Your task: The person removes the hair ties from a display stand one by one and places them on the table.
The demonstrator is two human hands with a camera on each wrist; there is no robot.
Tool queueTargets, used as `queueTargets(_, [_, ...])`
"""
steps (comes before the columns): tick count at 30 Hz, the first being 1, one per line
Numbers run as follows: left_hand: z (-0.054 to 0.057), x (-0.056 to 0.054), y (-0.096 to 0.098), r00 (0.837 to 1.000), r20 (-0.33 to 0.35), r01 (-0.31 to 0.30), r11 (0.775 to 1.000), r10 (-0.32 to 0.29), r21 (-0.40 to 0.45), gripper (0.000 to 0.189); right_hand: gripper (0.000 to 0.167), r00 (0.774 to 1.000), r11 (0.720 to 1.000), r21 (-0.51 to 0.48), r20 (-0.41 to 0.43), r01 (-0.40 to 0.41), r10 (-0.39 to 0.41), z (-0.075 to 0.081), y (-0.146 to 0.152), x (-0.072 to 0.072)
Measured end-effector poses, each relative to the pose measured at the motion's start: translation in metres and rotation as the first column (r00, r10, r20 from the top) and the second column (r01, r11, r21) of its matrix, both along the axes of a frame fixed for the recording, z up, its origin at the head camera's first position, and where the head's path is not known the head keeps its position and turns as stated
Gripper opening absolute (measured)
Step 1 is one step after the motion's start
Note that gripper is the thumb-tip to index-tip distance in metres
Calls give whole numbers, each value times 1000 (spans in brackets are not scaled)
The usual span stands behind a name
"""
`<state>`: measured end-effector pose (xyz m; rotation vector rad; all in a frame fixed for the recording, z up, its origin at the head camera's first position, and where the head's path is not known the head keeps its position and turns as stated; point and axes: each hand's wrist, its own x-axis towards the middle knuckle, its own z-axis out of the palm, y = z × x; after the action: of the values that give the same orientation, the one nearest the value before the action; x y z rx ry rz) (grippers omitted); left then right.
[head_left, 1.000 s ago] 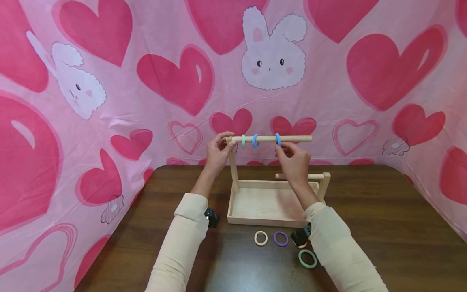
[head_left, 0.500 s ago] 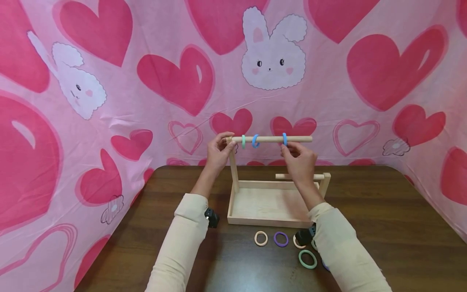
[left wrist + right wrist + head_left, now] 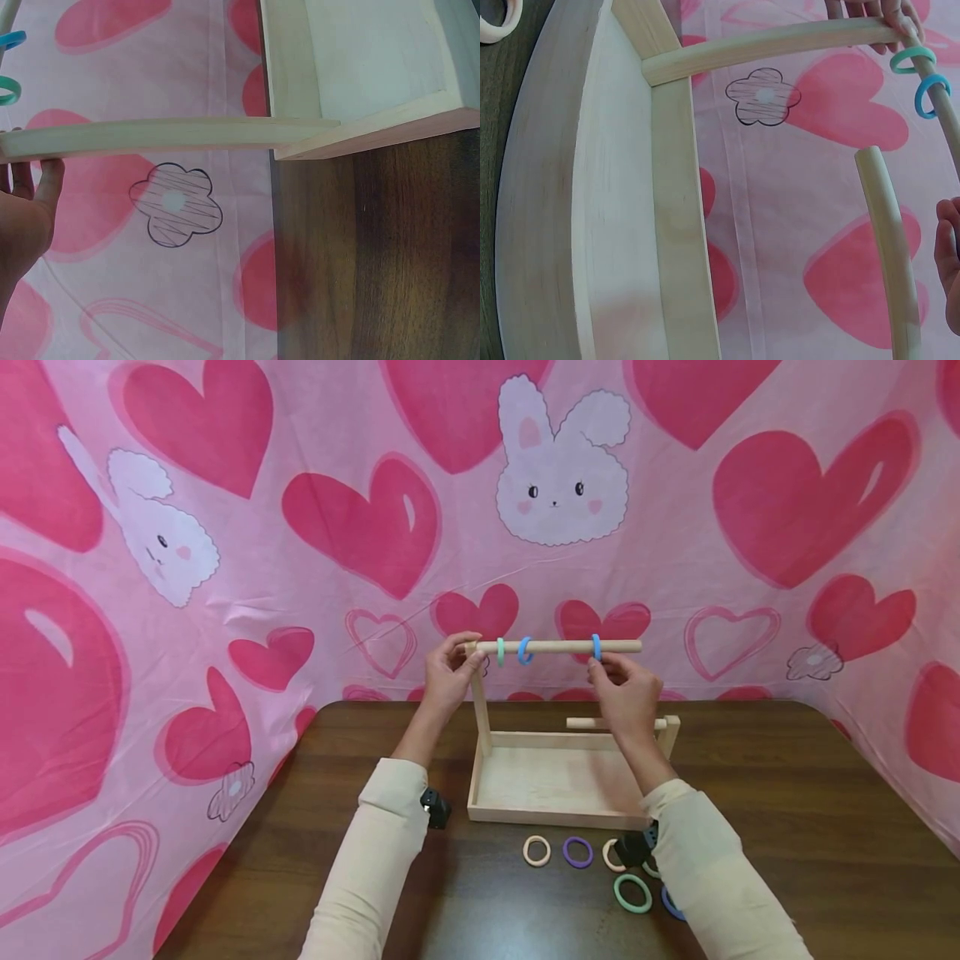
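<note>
My right hand (image 3: 628,693) pinches a blue ring (image 3: 596,647) that encircles the upper wooden rod (image 3: 562,646), close to its free right end. Farther left on the same rod hang another blue ring (image 3: 525,651) and a mint green ring (image 3: 500,652), which show again in the right wrist view. At the rod's left end, my left hand (image 3: 450,672) grips the corner where rod and upright post (image 3: 481,710) meet. Only part of that hand (image 3: 26,217) shows in the left wrist view. The pinched ring lies outside the right wrist view.
The posts rise from a shallow wooden tray (image 3: 540,817). A shorter, lower rod (image 3: 585,723) sits behind my right hand, on the right post (image 3: 669,737). Before the tray lie a beige ring (image 3: 537,863), a purple ring (image 3: 577,864), a green ring (image 3: 632,907) and others partly under my right forearm.
My right hand has slid rightward along the upper rod, carrying the pinched blue ring toward the free end. The left hand and the other two hanging rings have stayed put.
</note>
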<state>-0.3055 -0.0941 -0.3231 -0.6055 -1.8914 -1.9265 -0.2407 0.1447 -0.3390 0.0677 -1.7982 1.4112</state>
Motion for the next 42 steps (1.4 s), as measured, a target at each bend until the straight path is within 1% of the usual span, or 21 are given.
queueTargets(4, [0, 1, 0, 1000, 7, 4, 1000, -4, -1, 26, 17, 1000, 1000, 4, 5, 29, -29, -1, 3, 0])
queueTargets(7, [0, 1, 0, 1000, 7, 3, 1000, -3, -2, 26, 16, 999, 999, 4, -4, 36, -36, -2, 6, -1])
queueTargets(16, [-1, 0, 0, 1000, -5, -2, 1000, 2, -5, 26, 18, 1000, 1000, -7, -23, 20, -21, -7, 11, 0])
queueTargets(23, [-1, 1, 1, 1000, 4, -2, 1000, 2, 5, 26, 17, 999, 998, -31, 2, 55, -54, -8, 17, 1])
queueTargets(28, [0, 0, 1, 1000, 7, -11, 1000, 11, 2, 26, 20, 998, 996, -60, 15, 65, -64, -7, 23, 3])
queueTargets(35, [1, 2, 1, 1000, 16, -16, 1000, 16, -6, 26, 22, 998, 991, -122, -4, 59, -60, -4, 29, 5])
queueTargets(42, [1, 3, 1, 1000, 23, -14, 1000, 15, -8, 26, 26, 999, 986, -162, 15, 38, -36, -5, 35, 6])
